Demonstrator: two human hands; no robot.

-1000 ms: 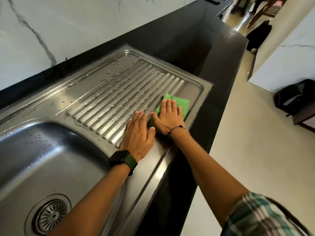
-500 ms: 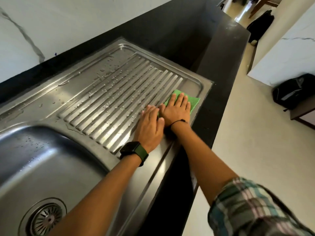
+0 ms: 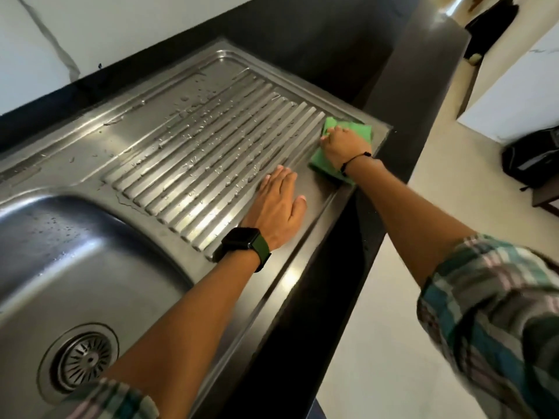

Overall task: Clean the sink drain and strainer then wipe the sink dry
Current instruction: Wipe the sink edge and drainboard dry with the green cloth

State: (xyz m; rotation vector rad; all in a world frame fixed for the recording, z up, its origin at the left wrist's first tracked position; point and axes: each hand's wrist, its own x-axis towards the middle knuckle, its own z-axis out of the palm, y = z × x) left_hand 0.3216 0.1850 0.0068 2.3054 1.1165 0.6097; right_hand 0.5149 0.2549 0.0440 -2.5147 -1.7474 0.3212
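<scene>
One stainless steel sink [image 3: 90,267] is set into a black countertop [image 3: 423,71], with one bowl at the left and one ribbed drainboard [image 3: 211,152] at the right. One round strainer [image 3: 84,359] sits in the drain at the bottom of the bowl, partly cut off by the left forearm. Water droplets dot the ribs and the flat rim behind them.

Two hands are on the drainboard. The left hand [image 3: 279,207] lies flat, fingers straight and close together, palm down on the near ends of the ribs; a black smartwatch [image 3: 240,238] with a green strap is on its wrist. The right hand [image 3: 341,143] presses down on one green cloth [image 3: 329,167], fingers bent over it, at the far right corner of the drainboard, just beside the countertop edge. A thin black cord circles that wrist. Both arms show plaid sleeves.

One dark bag [image 3: 532,158] rests on the floor at the right.
</scene>
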